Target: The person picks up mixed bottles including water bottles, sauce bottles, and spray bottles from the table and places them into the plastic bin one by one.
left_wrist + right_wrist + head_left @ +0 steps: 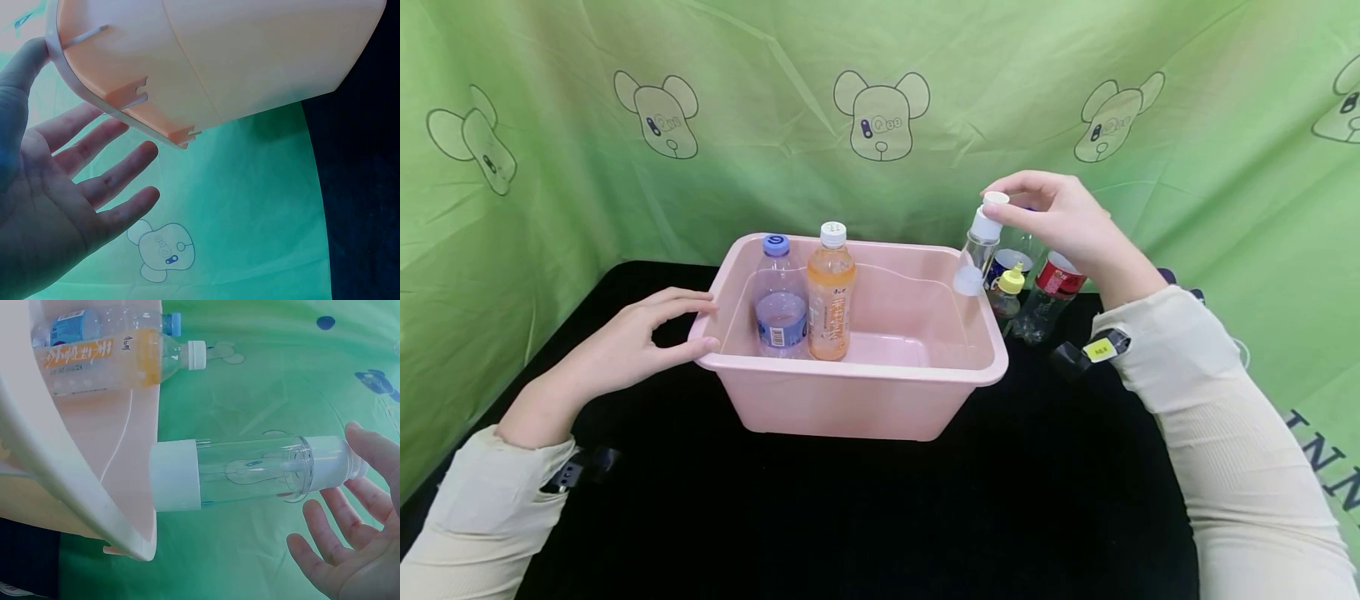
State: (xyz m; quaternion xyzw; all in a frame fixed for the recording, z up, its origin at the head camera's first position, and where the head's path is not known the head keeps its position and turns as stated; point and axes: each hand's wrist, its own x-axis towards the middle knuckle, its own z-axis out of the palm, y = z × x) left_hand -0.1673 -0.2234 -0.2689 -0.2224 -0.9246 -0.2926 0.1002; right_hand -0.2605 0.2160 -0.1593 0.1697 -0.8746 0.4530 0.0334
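A pink plastic bin point(842, 400) stands on the black tabletop. My left hand point(636, 342) rests at its left rim, fingers spread and thumb touching the edge in the left wrist view. By its white cap, my right hand point(1060, 217) pinches a clear bottle with a white base point(250, 469), held tilted over the bin's right rim. Inside the bin's left part stand a blue-capped bottle point(781, 304) and an orange drink bottle point(831, 300) with a white cap.
Right of the bin are a small yellow-capped bottle point(1010, 283), a red-labelled clear bottle point(1058, 287), and a dark-labelled bottle point(1013, 257) partly hidden behind. A green curtain point(962, 108) with bear outlines hangs at the back.
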